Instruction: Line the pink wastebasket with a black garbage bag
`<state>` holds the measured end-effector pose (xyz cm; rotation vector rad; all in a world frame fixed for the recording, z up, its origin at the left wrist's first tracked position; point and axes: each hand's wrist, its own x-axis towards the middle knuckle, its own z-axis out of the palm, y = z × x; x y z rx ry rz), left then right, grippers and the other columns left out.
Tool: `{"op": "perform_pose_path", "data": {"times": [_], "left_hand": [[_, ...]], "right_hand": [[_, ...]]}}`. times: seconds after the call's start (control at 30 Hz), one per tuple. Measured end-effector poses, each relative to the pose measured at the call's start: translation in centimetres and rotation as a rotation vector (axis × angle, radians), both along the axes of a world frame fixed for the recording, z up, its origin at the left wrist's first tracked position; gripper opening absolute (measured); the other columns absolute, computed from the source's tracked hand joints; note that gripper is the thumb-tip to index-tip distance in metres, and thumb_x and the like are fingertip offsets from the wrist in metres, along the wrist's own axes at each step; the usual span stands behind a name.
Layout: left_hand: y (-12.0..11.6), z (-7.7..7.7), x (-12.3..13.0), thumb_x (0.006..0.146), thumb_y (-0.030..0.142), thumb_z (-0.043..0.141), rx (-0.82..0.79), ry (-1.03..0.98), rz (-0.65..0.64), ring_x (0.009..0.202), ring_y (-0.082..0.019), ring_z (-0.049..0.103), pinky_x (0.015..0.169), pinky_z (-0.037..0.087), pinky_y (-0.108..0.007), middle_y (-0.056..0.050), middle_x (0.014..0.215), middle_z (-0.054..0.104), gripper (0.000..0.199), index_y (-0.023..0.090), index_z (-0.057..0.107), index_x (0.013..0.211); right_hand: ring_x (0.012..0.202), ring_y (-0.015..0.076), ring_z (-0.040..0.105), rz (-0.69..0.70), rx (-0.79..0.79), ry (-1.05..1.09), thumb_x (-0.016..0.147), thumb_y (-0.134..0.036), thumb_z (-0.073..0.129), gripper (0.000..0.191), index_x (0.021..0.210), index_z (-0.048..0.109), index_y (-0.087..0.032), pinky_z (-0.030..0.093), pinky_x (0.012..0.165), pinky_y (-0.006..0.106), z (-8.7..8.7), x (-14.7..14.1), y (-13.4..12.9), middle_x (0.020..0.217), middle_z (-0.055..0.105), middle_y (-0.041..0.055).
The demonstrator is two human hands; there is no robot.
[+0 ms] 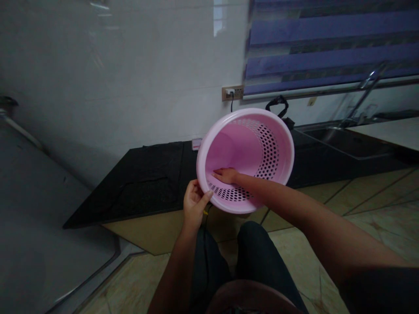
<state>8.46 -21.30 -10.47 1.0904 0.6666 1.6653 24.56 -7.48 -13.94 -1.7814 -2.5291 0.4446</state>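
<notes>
A pink plastic basket (247, 207) with rows of round holes is tilted so that its mouth faces me, at the front of the black counter. My left hand (194, 200) grips its rim at the lower left, thumb in front and fingers behind. Inside the basket lies my right hand (225, 175), fingers stretched out against the inner wall. Nothing shows between those fingers; the palm side is hidden. The basket's underside is out of sight.
Black countertop (157, 174) extends to both sides. On the right are a sink (347, 141) and a faucet (366, 91). A plugged-in socket (233, 93) is on the wall behind. A small box (196, 144) and a black bag (278, 106) sit behind the basket.
</notes>
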Motion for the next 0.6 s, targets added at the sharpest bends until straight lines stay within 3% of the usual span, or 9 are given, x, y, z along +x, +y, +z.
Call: {"op": "perform_pose_path", "data": {"times": [0.3, 0.47, 0.6], "left_hand": [[0.1, -1.5, 0.6, 0.061, 0.035, 0.076, -0.117, -0.002, 0.048, 0.072, -0.015, 0.062, 0.069, 0.048, -0.024, -0.002, 0.071, 0.066, 0.028, 0.015, 0.063, 0.075], [0.1, -2.0, 0.9, 0.061, 0.039, 0.075, -0.197, -0.032, 0.04, 0.072, -0.015, 0.063, 0.07, 0.049, -0.025, -0.004, 0.076, 0.069, 0.033, 0.013, 0.067, 0.08], [0.1, -2.6, 1.4, 0.061, 0.043, 0.074, -0.247, -0.066, 0.039, 0.062, -0.014, 0.061, 0.062, 0.049, -0.025, -0.002, 0.067, 0.067, 0.035, 0.013, 0.068, 0.077]], "right_hand": [[0.126, 0.0251, 0.041, -0.002, -0.02, -0.033, 0.088, -0.06, 0.013, 0.069, 0.139, 0.041, -0.022, 0.033, 0.105, 0.038, 0.1, 0.0, 0.1, 0.136, 0.043, 0.0071], [0.125, 0.0258, 0.041, -0.01, -0.018, -0.037, 0.088, -0.059, 0.015, 0.068, 0.138, 0.043, -0.022, 0.034, 0.104, 0.04, 0.4, -0.1, -0.1, 0.136, 0.043, 0.0075], [0.12, 0.0257, 0.047, -0.018, -0.002, -0.027, 0.088, -0.058, 0.015, 0.067, 0.137, 0.045, -0.022, 0.037, 0.101, 0.039, 0.7, -0.2, -0.4, 0.133, 0.045, 0.0089]]}}
